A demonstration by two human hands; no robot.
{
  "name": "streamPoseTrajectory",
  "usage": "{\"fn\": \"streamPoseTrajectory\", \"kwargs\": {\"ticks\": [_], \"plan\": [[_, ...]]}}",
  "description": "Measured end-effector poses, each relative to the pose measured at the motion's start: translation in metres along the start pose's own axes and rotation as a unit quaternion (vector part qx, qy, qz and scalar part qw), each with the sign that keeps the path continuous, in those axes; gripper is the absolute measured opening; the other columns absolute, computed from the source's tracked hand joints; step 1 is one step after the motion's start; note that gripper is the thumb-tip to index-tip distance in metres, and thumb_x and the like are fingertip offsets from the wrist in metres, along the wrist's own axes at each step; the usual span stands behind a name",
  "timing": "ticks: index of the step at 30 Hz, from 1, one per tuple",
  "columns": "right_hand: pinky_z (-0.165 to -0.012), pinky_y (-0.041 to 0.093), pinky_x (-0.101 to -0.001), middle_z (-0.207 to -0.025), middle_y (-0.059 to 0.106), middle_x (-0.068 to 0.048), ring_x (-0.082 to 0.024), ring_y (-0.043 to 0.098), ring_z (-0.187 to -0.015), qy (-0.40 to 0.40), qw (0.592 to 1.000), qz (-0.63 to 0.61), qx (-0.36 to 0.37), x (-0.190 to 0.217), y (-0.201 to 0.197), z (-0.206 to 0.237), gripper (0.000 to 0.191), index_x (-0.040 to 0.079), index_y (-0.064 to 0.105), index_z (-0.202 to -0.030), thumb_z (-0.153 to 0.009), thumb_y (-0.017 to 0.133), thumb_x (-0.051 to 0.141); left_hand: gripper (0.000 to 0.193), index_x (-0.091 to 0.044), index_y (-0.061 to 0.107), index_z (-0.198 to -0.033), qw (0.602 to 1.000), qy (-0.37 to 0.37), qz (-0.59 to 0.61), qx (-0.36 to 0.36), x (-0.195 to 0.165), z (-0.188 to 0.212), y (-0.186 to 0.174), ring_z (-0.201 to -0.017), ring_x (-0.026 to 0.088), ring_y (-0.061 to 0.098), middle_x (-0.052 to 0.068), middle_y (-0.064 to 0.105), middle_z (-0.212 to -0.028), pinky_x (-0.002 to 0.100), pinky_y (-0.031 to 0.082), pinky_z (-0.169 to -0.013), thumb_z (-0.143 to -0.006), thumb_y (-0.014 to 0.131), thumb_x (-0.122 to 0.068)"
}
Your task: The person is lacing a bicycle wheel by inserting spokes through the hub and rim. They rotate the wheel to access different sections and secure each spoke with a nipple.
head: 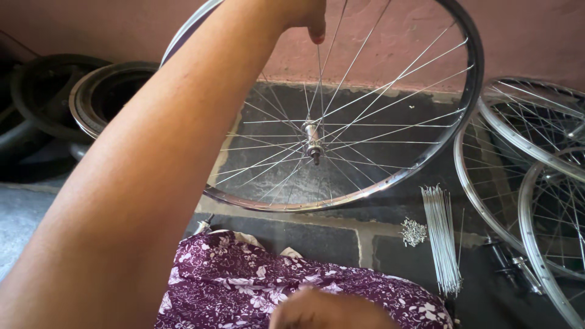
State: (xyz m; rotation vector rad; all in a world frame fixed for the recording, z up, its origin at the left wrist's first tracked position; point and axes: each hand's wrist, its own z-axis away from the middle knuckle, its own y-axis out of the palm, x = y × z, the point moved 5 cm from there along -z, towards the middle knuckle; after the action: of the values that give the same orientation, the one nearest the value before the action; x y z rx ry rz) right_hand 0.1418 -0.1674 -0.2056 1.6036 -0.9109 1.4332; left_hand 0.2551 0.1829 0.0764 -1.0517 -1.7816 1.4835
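Above the stone floor (341,237), left hand (304,15) probably pinching 1 spoke (319,67) of wheel (451,128), right hand (329,311) unclear.

the wheel (341,116) stands upright on the floor (341,234), in front of the wall (530,36). the left hand (304,15) reaches up to its top rim. behind it to the left lie stacked rims (100,91). to its right lean more wheels (530,164). before it lie a bundle of spokes (442,234) and, just left of them, a pile of nipples (414,231). the right hand (329,311) rests on the lap.
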Motion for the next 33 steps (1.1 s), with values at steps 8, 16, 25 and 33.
{"fn": "streamPoseTrajectory", "kwargs": {"ticks": [8, 16, 25, 33], "plan": [[-0.068, 0.058, -0.0295, -0.085, 0.072, -0.015, -0.017, 0.071, -0.077, 0.06, 0.976, -0.112, -0.179, 0.044, -0.015, 0.03, 0.052, 0.001, 0.048, -0.144, -0.096, 0.068, 0.002, 0.062, -0.002, 0.072, -0.112, 0.994, 0.094, -0.036, -0.047, -0.002, -0.025, 0.005, -0.085, 0.04, 0.071, 0.021, 0.074, -0.098, 0.052, 0.056, -0.075, -0.063, 0.095, -0.033], [-0.068, 0.063, -0.0265, -0.09, 0.073, -0.011, -0.014, 0.073, -0.08, -0.088, 0.89, 0.241, -0.378, 0.085, -0.037, 0.057, 0.016, -0.003, 0.075, -0.109, -0.094, 0.068, -0.003, 0.052, 0.0, 0.075, -0.109, 0.998, 0.067, -0.015, 0.015, 0.033, -0.07, 0.045, -0.086, 0.039, 0.072, 0.022, 0.074, -0.101, 0.052, 0.056, -0.077, -0.071, 0.094, -0.029], [-0.077, 0.063, -0.0285, -0.1, 0.076, -0.015, -0.02, 0.078, -0.093, -0.209, 0.672, 0.499, -0.506, 0.104, -0.014, 0.053, 0.02, -0.001, 0.064, -0.113, -0.097, 0.068, 0.011, 0.048, -0.002, 0.075, -0.107, 0.999, 0.047, -0.011, 0.016, 0.017, -0.044, 0.035, -0.085, 0.038, 0.072, 0.021, 0.074, -0.099, 0.052, 0.056, -0.076, -0.071, 0.092, -0.028], [-0.081, 0.063, -0.031, -0.099, 0.076, -0.015, -0.024, 0.077, -0.092, -0.297, 0.675, 0.471, -0.484, 0.091, -0.036, 0.02, 0.015, -0.004, 0.067, -0.112, -0.1, 0.057, -0.001, 0.044, -0.003, 0.076, -0.105, 1.0, 0.024, -0.01, 0.01, -0.002, -0.012, 0.016, -0.084, 0.038, 0.072, 0.02, 0.074, -0.097, 0.052, 0.056, -0.076, -0.071, 0.091, -0.027]]}}
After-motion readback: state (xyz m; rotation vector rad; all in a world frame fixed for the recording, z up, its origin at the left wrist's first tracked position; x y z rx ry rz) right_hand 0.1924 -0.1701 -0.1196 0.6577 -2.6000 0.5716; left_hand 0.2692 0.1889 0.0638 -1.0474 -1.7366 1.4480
